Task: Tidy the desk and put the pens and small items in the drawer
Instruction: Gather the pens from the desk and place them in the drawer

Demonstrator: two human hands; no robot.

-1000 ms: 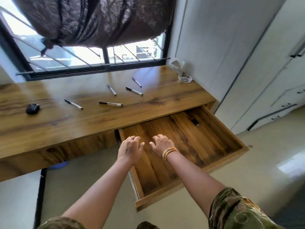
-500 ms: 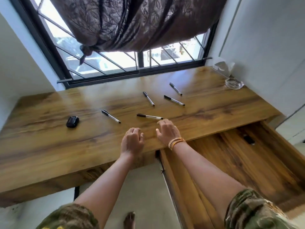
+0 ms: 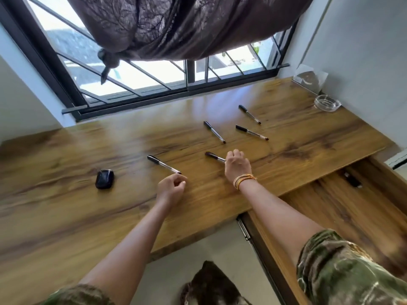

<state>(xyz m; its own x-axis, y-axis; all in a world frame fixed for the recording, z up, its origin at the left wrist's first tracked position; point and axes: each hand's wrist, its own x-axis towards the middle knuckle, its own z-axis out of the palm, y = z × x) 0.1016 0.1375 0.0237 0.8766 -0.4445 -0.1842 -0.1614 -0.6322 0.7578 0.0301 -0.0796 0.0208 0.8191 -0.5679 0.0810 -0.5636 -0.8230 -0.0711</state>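
Drawer [image 3: 343, 208] open; five pens remain on the table [image 3: 66, 216]. Right hand [image 3: 236, 165] closing on one pen [image 3: 214, 156]; left hand [image 3: 171, 189] loosely curled, grasping nothing

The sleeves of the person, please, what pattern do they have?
A green camouflage pattern, best seen on the right sleeve in the head view.

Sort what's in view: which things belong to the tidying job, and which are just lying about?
Job: five pens, black case, open drawer, desk.
Lying about: glass ashtray, clear stand, curtain.
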